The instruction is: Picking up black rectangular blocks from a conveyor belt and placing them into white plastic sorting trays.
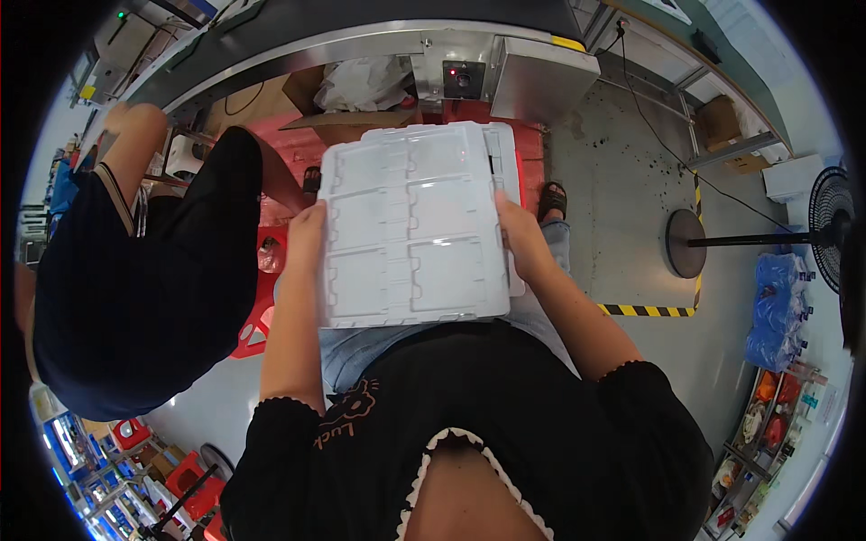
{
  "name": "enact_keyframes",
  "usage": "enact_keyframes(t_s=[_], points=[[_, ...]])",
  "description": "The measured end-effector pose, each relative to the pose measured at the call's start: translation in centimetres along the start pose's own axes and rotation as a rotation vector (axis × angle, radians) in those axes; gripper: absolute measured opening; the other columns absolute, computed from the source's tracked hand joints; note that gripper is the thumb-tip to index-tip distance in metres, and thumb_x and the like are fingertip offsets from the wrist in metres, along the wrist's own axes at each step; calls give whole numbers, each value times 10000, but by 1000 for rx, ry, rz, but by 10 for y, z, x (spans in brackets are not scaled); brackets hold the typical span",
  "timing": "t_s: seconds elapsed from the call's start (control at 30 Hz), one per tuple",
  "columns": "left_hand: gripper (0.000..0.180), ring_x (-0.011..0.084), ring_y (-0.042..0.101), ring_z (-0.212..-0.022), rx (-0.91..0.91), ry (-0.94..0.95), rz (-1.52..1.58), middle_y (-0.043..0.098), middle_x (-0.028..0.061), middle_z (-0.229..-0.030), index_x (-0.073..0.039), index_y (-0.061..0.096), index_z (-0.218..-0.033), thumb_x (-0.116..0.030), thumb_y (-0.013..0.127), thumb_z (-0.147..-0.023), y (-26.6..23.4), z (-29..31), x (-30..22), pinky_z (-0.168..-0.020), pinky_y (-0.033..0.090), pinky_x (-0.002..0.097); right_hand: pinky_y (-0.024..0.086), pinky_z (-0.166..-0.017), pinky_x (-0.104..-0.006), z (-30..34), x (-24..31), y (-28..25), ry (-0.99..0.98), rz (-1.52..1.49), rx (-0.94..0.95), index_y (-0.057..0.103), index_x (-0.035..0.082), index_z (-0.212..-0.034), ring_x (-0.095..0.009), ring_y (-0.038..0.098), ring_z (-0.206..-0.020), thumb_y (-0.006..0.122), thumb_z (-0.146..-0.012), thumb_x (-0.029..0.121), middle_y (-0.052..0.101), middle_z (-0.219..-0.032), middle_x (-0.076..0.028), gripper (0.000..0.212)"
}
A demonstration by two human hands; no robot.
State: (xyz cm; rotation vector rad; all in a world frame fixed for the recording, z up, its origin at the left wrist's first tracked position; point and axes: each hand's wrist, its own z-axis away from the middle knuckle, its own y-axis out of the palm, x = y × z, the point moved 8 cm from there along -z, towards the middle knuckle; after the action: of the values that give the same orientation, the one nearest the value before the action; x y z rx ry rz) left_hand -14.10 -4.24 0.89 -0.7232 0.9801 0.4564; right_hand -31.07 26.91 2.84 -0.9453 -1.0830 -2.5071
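A stack of white moulded plastic trays (442,216) with several rectangular compartments lies in front of me, above my lap. My left hand (307,230) grips its left edge, fingers curled and partly hidden beneath. At the right edge my right hand (523,236) is closed on the stack, with its fingertips out of sight. The lower trays stick out a little to the right of the top one. The compartments that show hold nothing I can make out.
Ahead runs a dark conveyor belt (361,22) with a metal frame and a control box (464,79). Under it sits an open carton (361,120) with clear plastic bags. A co-worker in dark clothes (135,298) sits close on my left. A standing fan (825,225) is at right.
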Motion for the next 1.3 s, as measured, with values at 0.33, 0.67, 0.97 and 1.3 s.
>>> enact_keyframes(t_s=[0.33, 0.67, 0.97, 1.3], points=[[444, 169, 558, -939, 7, 296, -123, 623, 137, -1040, 56, 529, -1177, -313, 442, -947, 81, -30, 0, -848, 422, 285, 477, -823, -397, -8, 3, -93, -382, 1084, -679, 495, 3, -1223, -376, 545, -1007, 680, -765, 349, 467, -1182, -284, 602], [528, 378, 533, -1081, 76, 66, -23, 564, 278, -1131, 70, 504, -1192, -376, 398, -931, 82, -33, 36, -916, 403, 371, 419, -918, -407, -26, -6, -85, -300, 857, -489, 480, 10, -1265, -353, 531, -1054, 609, -827, 300, 510, -1159, -262, 542], [517, 292, 553, -1043, -20, 31, -262, 583, 208, -1124, 43, 510, -1187, -396, 384, -944, 78, -6, 28, -888, 408, 346, 372, -897, -453, 13, -29, -78, -382, 1049, -712, 509, -9, -1188, -403, 479, -1002, 531, -888, 339, 512, -1059, -249, 460], [433, 463, 528, -948, -51, 192, -223, 562, 307, -1001, 60, 513, -1074, -326, 355, -957, 88, 6, 19, -819, 412, 461, 389, -886, -458, 21, -23, -77, -435, 1249, -700, 530, -47, -1092, -427, 489, -969, 499, -906, 295, 536, -990, -258, 390]])
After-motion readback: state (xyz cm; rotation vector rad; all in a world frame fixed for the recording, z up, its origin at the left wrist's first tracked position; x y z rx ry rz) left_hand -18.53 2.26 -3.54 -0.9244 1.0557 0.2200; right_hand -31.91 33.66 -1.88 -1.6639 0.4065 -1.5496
